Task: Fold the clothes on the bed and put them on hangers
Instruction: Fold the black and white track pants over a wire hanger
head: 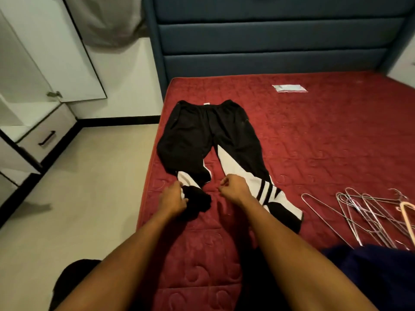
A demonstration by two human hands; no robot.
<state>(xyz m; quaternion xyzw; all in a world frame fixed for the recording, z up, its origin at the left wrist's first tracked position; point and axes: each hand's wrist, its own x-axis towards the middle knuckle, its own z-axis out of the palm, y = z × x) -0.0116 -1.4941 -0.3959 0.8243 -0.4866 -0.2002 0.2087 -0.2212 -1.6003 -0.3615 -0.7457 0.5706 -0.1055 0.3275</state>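
dark heap (370,277): a dark blue cloth nearer than both hands, right of the right arm; probably another garment that waits for its turn.
left hand (174,198): its fingers are curled round the crumpled end of one leg of the trousers (208,135), I think to pull it out straight before the fold.
right hand (233,187): just right of the left hand, fingers curled over the inner edge of the other leg; whether it pinches cloth I cannot tell.
trousers: black with white panels, spread flat on the bed (325,142), leg ends at the hands, waistband beyond them; not yet folded.
hangers (370,216): a loose pile of wire ones right of the right hand, apart from the trousers, so they are ready for later.
packet (289,88): small and flat, far beyond the hands.
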